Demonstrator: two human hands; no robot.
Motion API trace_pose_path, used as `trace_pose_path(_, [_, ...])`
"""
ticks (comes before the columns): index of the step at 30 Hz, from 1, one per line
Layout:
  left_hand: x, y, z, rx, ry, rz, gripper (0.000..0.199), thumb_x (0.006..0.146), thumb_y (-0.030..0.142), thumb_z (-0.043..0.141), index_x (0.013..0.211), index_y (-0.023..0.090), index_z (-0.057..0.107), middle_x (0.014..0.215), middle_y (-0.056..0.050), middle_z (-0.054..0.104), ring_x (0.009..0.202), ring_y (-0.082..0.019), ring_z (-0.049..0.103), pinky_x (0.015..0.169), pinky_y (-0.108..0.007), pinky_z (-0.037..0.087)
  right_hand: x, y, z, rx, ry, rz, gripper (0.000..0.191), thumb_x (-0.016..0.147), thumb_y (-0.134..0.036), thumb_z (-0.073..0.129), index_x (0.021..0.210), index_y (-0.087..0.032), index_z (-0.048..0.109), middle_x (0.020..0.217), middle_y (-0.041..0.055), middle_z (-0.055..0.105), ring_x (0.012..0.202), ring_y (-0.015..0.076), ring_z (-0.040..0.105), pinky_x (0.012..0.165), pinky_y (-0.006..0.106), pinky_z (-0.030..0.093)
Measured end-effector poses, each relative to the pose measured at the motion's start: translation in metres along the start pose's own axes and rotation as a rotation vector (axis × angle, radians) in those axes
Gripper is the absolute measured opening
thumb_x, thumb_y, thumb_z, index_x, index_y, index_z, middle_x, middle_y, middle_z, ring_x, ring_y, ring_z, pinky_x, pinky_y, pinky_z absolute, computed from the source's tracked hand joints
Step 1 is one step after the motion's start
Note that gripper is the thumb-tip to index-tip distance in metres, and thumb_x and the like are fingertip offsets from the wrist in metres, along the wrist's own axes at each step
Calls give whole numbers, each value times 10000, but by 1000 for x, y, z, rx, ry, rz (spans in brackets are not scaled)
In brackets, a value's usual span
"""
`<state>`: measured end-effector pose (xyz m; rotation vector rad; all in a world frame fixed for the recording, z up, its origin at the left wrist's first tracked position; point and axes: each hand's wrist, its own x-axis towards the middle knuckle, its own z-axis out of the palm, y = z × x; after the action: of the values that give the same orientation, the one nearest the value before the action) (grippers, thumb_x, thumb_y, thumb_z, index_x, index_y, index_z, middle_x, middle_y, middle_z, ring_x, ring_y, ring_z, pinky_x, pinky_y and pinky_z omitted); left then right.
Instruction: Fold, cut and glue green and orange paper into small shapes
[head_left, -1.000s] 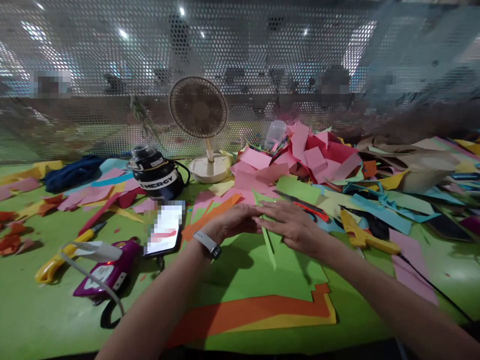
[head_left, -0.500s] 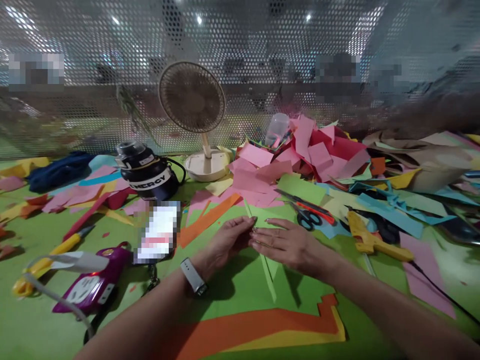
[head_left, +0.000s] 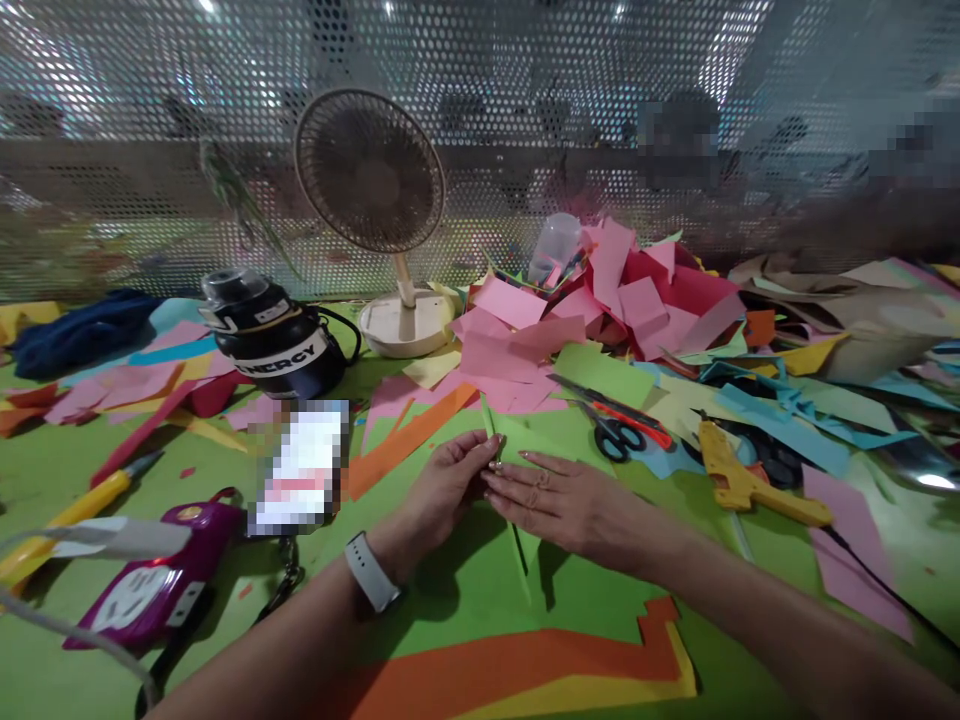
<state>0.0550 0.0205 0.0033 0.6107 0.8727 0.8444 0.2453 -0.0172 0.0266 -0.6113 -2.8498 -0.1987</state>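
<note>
A thin green paper strip, narrow as a stick, slants between my hands over a green paper sheet. My left hand is closed, pinching the strip near its upper part between thumb and fingers. From the other side, my right hand meets it with fingers stretched out, their tips against the strip and close to the left fingertips. The right thumb is hidden beneath. Orange paper with a stepped end lies nearest me, over yellow paper.
Black-handled scissors and a yellow glue gun lie to the right. Pink paper scraps pile up behind. Leftward are a phone, a purple power strip, a black bottle and a fan.
The view has shifted slightly, so the things on the left sit farther left. My hands stay together on the green strip, whose lower end has swung a little to the left.
</note>
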Motion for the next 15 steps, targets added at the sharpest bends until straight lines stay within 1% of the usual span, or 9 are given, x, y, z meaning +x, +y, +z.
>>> trace_pose_path(2, [-1,0,1,24,2,19,374,576,348,882,743,164,603,581,65,558,494,-64,485,458,-174,369,-1,-1,1,-12,14,-13,377,953,-64,458,1319,-96,547,1398,115,559,1326,205,489,1118,410,419])
trace_pose_path(5, [-3,-2,2,51,-2,41,386,574,380,882,725,165,599,576,66,548,507,-69,485,479,-183,378,-4,0,4,-42,34,-27,335,972,-79,429,1257,-112,601,1317,91,633,1262,189,555,1101,371,440])
trace_pose_path(9, [-4,-5,2,76,-10,59,381,592,399,870,713,170,591,573,67,540,505,-71,471,487,-188,375,-6,3,9,8,71,-21,332,983,-90,399,1229,-121,619,1266,87,670,1199,170,605,1061,371,468])
trace_pose_path(12, [-3,-8,2,98,-35,87,361,634,417,845,695,167,593,569,62,537,516,-72,468,513,-189,386,-6,5,11,115,173,25,357,970,-65,370,1221,-128,617,1199,70,709,1141,140,631,1024,350,476])
trace_pose_path(15, [-4,-9,4,110,-42,124,358,663,437,826,663,162,597,559,55,535,528,-74,468,562,-198,413,-5,5,12,217,279,144,300,959,-75,412,1132,-145,648,1067,61,754,1014,139,670,923,328,490])
